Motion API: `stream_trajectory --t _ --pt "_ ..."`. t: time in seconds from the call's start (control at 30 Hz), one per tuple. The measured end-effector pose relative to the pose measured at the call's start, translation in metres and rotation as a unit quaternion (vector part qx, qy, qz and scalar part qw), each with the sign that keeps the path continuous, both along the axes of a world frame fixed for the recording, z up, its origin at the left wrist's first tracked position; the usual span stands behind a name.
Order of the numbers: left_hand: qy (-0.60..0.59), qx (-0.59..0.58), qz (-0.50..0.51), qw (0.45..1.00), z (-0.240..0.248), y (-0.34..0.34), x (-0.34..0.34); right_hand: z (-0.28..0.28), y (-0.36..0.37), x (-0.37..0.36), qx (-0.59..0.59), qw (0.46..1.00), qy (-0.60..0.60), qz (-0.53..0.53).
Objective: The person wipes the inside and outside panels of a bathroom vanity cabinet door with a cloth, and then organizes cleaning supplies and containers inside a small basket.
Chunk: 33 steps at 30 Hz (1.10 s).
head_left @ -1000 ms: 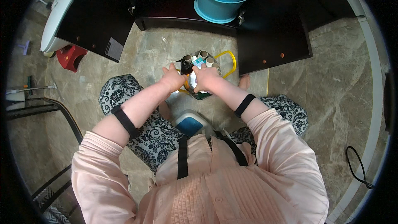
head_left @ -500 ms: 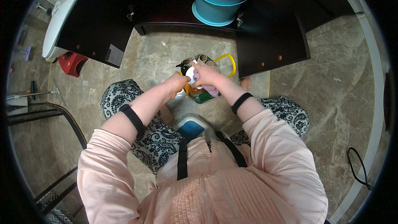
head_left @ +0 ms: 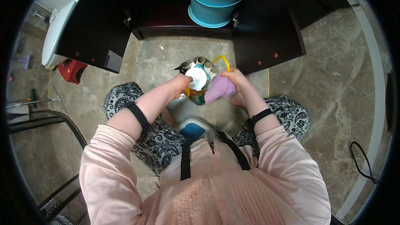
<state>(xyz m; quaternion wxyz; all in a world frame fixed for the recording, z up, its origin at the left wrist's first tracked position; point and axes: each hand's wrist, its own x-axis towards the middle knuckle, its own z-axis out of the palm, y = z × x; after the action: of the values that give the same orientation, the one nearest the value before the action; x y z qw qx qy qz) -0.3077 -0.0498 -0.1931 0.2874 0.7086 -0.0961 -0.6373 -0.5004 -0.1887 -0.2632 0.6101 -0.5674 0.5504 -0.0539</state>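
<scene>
My left hand (head_left: 181, 85) is closed at the left edge of a white round container (head_left: 197, 76), its thumb on the rim. That container is over a basket of bottles and tubes. My right hand (head_left: 237, 80) grips a crumpled purple cloth (head_left: 221, 87), held just right of the white container. A yellow handle (head_left: 222, 59) rises by that hand; whether the fingers touch it I cannot tell. Several open-ended cardboard-like tubes (head_left: 201, 60) stand at the basket's far side. Orange and green items lie underneath, partly covered by the cloth and my left hand.
A dark cabinet stands ahead, its left door (head_left: 89, 37) and right door (head_left: 266, 46) swung out. Blue buckets (head_left: 210, 8) sit inside it. Between my legs is a blue-topped stool (head_left: 192, 131). A red plastic item (head_left: 71, 71) lies left; a black cable (head_left: 361, 164) lies right.
My right hand has moved right, drawing the purple cloth away from the white container, which shows more fully. The left hand stays near its place. The view has shifted slightly.
</scene>
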Motion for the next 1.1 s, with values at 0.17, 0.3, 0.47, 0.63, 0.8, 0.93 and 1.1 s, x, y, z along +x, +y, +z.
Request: stream_trajectory --t 0.17,0.3,0.47,0.63,0.8,0.93,1.1 --pt "-0.038 -0.019 -0.004 0.999 -0.050 0.005 0.010 -0.004 0.041 0.039 0.088 0.992 -0.069 0.065" --pt "-0.032 -0.005 0.036 0.999 -0.040 0.014 0.012 0.009 0.037 0.040 0.078 0.990 -0.085 0.076" --pt "-0.059 -0.046 0.110 0.991 -0.022 0.025 0.057 0.061 0.029 0.081 0.095 0.986 -0.106 0.087" --pt "-0.053 -0.079 0.168 0.981 0.054 0.011 0.103 0.120 -0.005 0.125 0.083 0.976 -0.188 0.074" --pt "-0.069 -0.193 0.192 0.960 0.104 0.002 0.151 0.174 -0.023 0.174 0.013 0.970 -0.219 0.103" --pt "-0.105 -0.273 0.195 0.936 0.124 -0.016 0.179 0.185 -0.040 0.208 -0.077 0.960 -0.245 0.109" --pt "-0.142 -0.350 0.190 0.906 0.122 -0.040 0.217 0.179 -0.056 0.266 -0.157 0.951 -0.250 0.097"
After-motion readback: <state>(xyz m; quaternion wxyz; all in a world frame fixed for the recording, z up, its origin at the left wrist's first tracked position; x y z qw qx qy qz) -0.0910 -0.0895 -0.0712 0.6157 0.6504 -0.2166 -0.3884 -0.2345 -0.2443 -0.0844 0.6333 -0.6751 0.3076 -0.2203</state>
